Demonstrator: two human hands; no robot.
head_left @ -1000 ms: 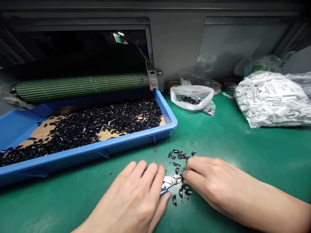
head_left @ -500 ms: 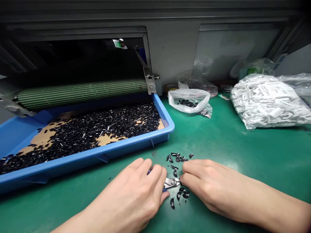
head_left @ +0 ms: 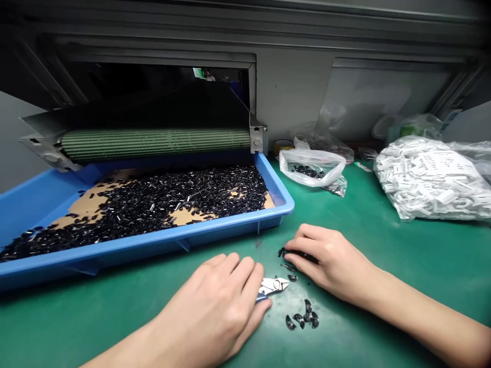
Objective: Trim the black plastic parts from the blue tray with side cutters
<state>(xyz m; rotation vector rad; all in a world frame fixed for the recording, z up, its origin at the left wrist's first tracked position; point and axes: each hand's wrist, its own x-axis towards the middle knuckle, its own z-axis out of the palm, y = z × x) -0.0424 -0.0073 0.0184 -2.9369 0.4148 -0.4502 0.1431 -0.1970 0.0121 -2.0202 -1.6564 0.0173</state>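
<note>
My left hand (head_left: 218, 301) is closed around a pair of nippers (head_left: 273, 286) with blue handles. Their metal jaws point right and stand slightly apart, with nothing between them. Beyond the tips, my right hand (head_left: 326, 258) reaches over a small group of black plastic parts (head_left: 282, 252). Its thumb and fingers are apart, curved around the parts, and they hide most of the group. A half-moon black piece (head_left: 292, 278) and a thin black strip (head_left: 289, 267) lie between the jaws and my right thumb. Nearer to me rest several curved black pieces (head_left: 307, 317) in a loose cluster.
At the left a blue tray (head_left: 230, 225) holds a great many black parts on cardboard, below a green conveyor belt (head_left: 161, 143). Behind my right hand stands an open plastic bag (head_left: 332, 176) with black parts. A bulging bag of white parts (head_left: 433, 179) sits farther right.
My right hand has left the nipper tips and moved away from me, onto the group of black parts. The nippers stay in my left hand. The camera view has shifted slightly.
</note>
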